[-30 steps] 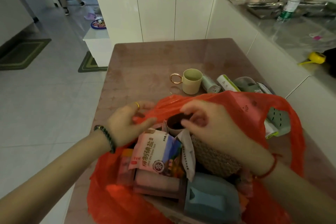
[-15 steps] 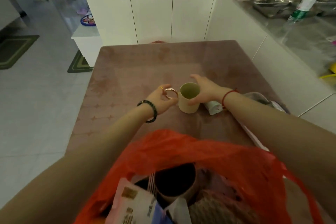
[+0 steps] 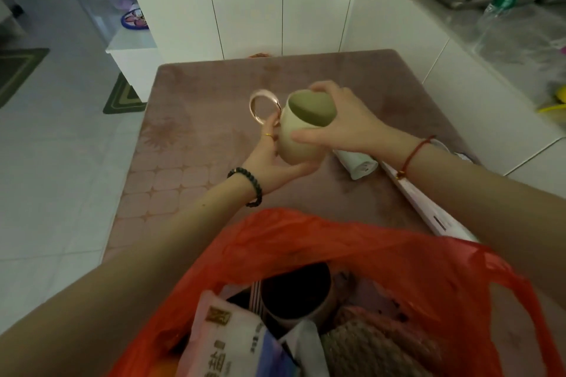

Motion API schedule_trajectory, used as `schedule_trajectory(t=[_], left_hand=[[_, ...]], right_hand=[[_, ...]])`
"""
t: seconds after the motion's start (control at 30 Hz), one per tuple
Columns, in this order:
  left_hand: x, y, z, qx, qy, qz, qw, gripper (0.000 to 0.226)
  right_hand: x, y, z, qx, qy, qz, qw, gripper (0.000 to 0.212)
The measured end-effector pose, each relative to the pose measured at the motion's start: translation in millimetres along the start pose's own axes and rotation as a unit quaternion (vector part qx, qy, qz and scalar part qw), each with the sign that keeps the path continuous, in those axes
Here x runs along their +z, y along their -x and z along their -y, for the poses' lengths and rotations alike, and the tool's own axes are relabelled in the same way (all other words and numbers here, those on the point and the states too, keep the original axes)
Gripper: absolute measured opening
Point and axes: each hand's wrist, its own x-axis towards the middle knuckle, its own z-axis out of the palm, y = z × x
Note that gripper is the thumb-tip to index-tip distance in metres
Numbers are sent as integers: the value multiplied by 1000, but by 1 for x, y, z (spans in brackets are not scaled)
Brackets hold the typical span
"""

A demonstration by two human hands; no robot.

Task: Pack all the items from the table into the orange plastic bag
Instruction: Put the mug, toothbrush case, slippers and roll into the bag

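Observation:
A pale green mug with a rose-gold ring handle is lifted above the pink table, tilted toward me. My left hand cups its base and holds it by the handle side. My right hand grips its rim and body from the right. The orange plastic bag stands open at the near edge, holding a salt packet, a brown cup and a woven item.
A white tube and a long white box lie on the table to the right, partly under my right arm. White cabinets stand behind the table; a counter with bottles runs along the right. Tiled floor lies to the left.
Both hands left the bag, reached out to the mug on the table, took hold of it and lifted it off the surface.

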Motion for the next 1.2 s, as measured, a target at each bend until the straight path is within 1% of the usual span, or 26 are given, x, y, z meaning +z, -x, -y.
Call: schedule_trajectory(t=[0.07,0.13,0.17,0.23,0.27,0.3,0.33,0.37,0.4,0.43,0.47,0.5,0.53,0.57,0.63,0.73,0.8,0.87,0.9,0.93,0.97,1.03,1.07,1.1,1.2], left_hand=[[1,21,-23,92,47,-33,994,98],[3,49,-46,167,55,-50,983,94],[5,65,-57,196,58,-52,978,92],[6,97,-72,221,59,-60,972,86],[5,111,-77,220,48,-73,972,85],[4,125,-80,214,40,-83,972,84],[2,136,-81,205,41,-84,974,81],[1,145,-81,192,46,-71,978,80],[1,154,-80,176,42,-49,982,79],[3,160,-79,159,27,-19,987,81],[6,165,-77,143,4,14,990,86],[11,169,-75,125,-20,43,991,91],[17,171,-73,104,-41,70,991,97],[24,172,-71,84,-63,91,990,102],[37,171,-69,63,-124,122,983,113],[48,165,-75,95,-247,138,955,106],[53,166,-82,134,-320,164,923,104],[64,169,-85,182,-400,197,876,101],[71,170,-84,199,-431,202,857,99],[76,170,-83,205,-450,197,847,99],[80,167,-81,196,-456,183,848,100],[82,154,-81,151,-446,145,870,104],[81,146,-81,129,-448,132,875,106],[81,139,-80,110,-462,126,871,108],[90,129,-74,83,-530,128,834,109]], right_hand=[[-17,32,27,-18,-38,-27,999,84],[-31,70,51,-62,-57,-40,996,88],[-39,88,59,-88,-62,-34,994,93],[-54,124,67,-124,-67,6,990,108],[-60,141,65,-122,-48,25,991,114],[-64,156,60,-105,1,40,994,117],[-67,169,53,-76,75,60,992,118],[-67,181,44,-38,155,87,983,114],[-65,189,35,-1,227,112,967,100],[-63,195,25,18,272,120,955,74],[-61,198,17,16,277,97,956,44],[-62,199,12,17,250,58,966,22],[-64,199,9,23,206,15,978,12],[-68,199,7,30,161,-27,986,12],[-75,203,7,36,83,-76,993,12],[-77,212,9,50,30,-110,992,15],[-77,214,7,71,0,-144,987,24],[-78,212,6,90,-41,-171,980,33],[-79,211,6,100,-68,-176,977,33],[-78,211,5,104,-87,-181,974,32],[-78,211,4,101,-94,-183,973,32],[-76,215,2,85,-91,-178,976,34],[-76,217,2,76,-90,-171,978,34],[-75,219,2,66,-93,-167,979,35],[-73,220,2,32,-106,-179,978,38]])
